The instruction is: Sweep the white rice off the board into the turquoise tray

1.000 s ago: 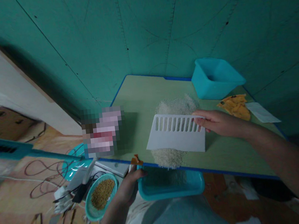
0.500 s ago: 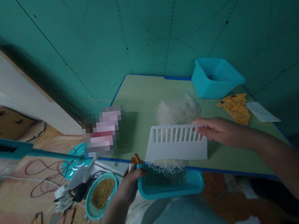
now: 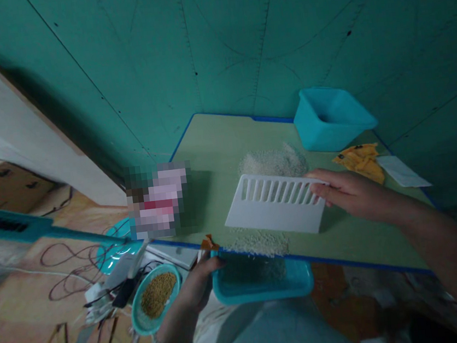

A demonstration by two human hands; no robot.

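Observation:
My right hand (image 3: 340,192) grips the right end of a white plastic scraper (image 3: 276,210) with a row of slots along its upper part. Behind the scraper lies a heap of rice-like white grains (image 3: 272,161) on the table. A smaller strip of the same grains (image 3: 261,243) lies in front of it, along the near edge. My left hand (image 3: 201,279) is closed on the left end of a turquoise bin (image 3: 263,295), held just under that edge. Some grains show dimly inside the bin.
On the pale table (image 3: 216,140), a second turquoise bin (image 3: 332,121) stands at the back right, beside a yellow cloth (image 3: 361,162) and a white sheet (image 3: 404,171). A blurred pink object (image 3: 163,201) is at the left edge. Lower left sits a bowl of tan pellets (image 3: 158,295).
The scraper has moved back from the near edge, toward the heap and slightly right. Grains that were falling into the bin now lie along the edge. My left hand and the bin stay put.

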